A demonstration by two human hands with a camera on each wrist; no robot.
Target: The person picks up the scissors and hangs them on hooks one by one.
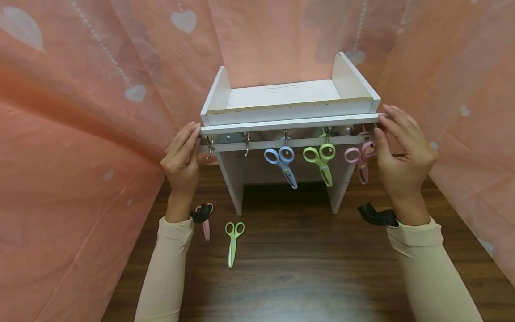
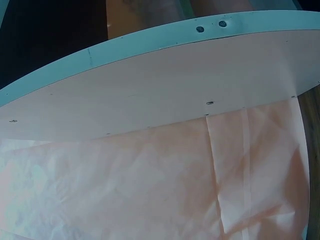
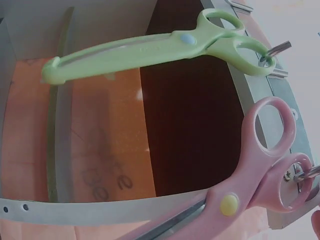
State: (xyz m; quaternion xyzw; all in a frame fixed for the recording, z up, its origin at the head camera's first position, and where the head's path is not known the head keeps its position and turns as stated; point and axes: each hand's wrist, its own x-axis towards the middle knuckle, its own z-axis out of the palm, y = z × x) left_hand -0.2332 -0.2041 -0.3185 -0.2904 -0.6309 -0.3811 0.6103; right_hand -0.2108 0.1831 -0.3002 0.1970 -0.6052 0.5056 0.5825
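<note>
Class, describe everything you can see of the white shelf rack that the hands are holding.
The white shelf rack stands upright on the dark wooden table, before pink cloth. It looks like painted board: a shallow top tray with raised sides, two legs, and a front rail of metal hooks. Blue scissors, green scissors and pink scissors hang from three hooks; two are bare. The left hand and right hand touch its front ledge at either end.

No legible text, brand or number anywhere; only faint mirrored marks, unreadable, on the orange sheet (image 3: 95, 175) behind the green scissors (image 3: 165, 47).
</note>
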